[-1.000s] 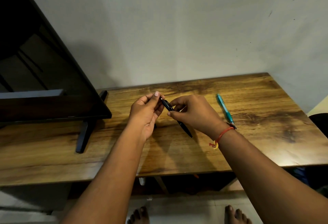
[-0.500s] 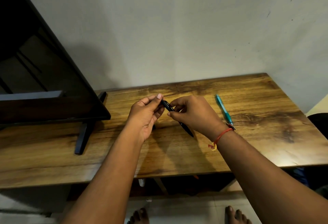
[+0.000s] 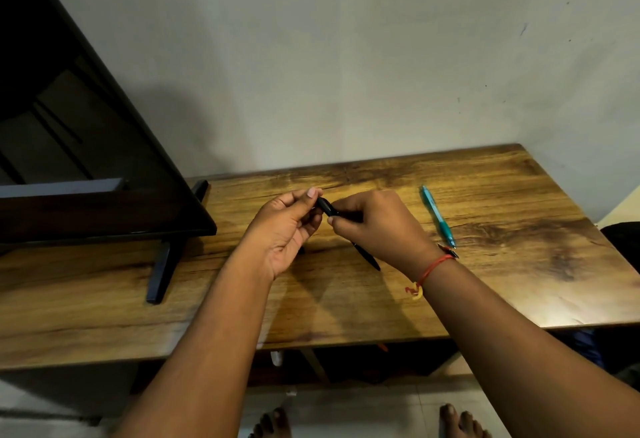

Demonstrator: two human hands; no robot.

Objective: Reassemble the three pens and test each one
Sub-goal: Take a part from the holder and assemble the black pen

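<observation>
Above the middle of the wooden table (image 3: 519, 281) I hold a black pen (image 3: 365, 253) with both hands. My left hand (image 3: 284, 229) pinches its upper end between thumb and fingertips. My right hand (image 3: 377, 226) wraps the barrel, and the pointed tip sticks out below that hand toward me. A teal pen (image 3: 437, 215) lies flat on the table to the right of my right hand, pointing away from me. A small dark piece (image 3: 450, 250) peeks out by my right wrist; I cannot tell what it is. No third pen shows.
A black flat screen (image 3: 86, 160) on a black stand foot (image 3: 162, 269) fills the table's left side. A grey wall rises right behind the table. My bare feet (image 3: 273, 423) show on the floor below the front edge.
My hands have stayed in the same place. My right fingers have slid up the black pen and closed tighter toward my left fingertips, so less of the barrel shows between the hands.
</observation>
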